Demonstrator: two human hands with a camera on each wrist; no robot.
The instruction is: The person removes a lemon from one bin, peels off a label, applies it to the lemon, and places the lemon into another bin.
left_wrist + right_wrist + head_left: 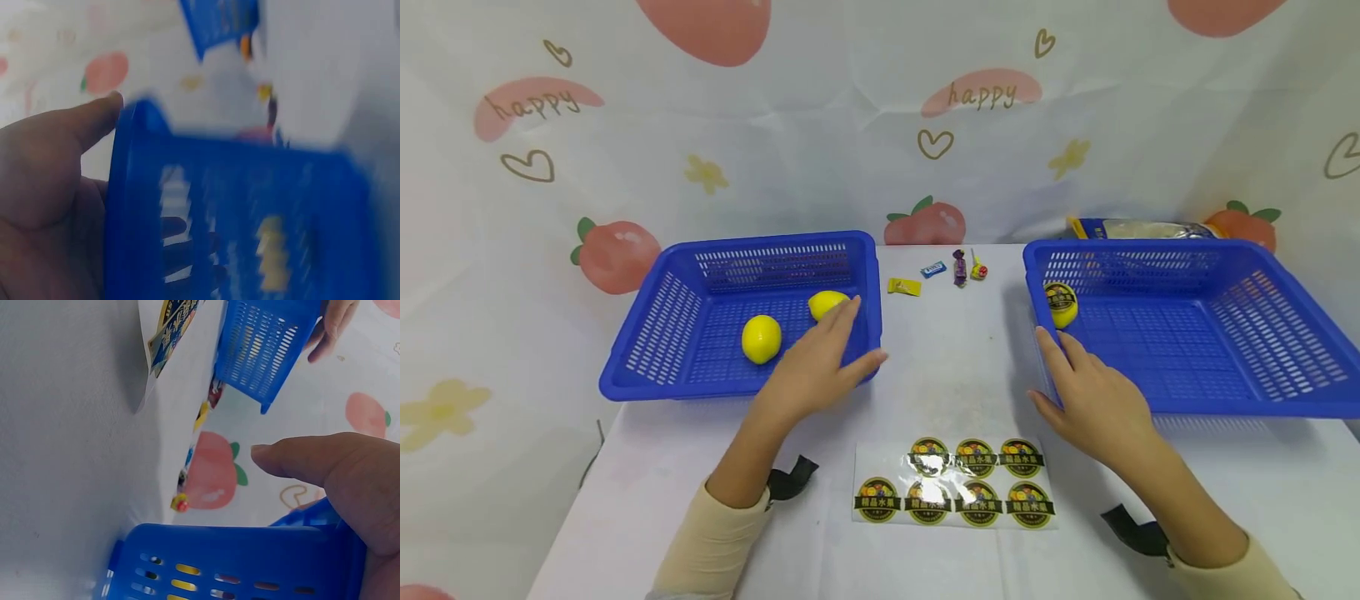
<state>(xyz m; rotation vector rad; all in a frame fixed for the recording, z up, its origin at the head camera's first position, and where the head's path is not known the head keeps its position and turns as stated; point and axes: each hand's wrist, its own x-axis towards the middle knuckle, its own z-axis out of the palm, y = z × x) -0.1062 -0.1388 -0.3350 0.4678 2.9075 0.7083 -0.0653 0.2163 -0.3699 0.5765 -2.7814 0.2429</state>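
My left hand (827, 358) reaches into the left blue basket (647, 333). Its fingers lie straight and the fingertips touch one yellow lemon (826, 303). A second lemon (761, 338) lies beside it. The thumb (94, 115) is outside the basket wall (250, 187) and the fingers (181, 231) are inside. My right hand (1075, 383) straddles the left wall of the right blue basket (1262, 333), fingers inside, thumb (312, 459) outside. A lemon with a round sticker (1062, 304) sits in that basket's near-left corner, just beyond the fingertips.
A sheet of round fruit stickers (955, 483) lies on the white table between my arms. Small wrapped sweets (958, 268) and a yellow packet (904, 287) lie at the back between the baskets. A bag (1127, 227) lies behind the right basket.
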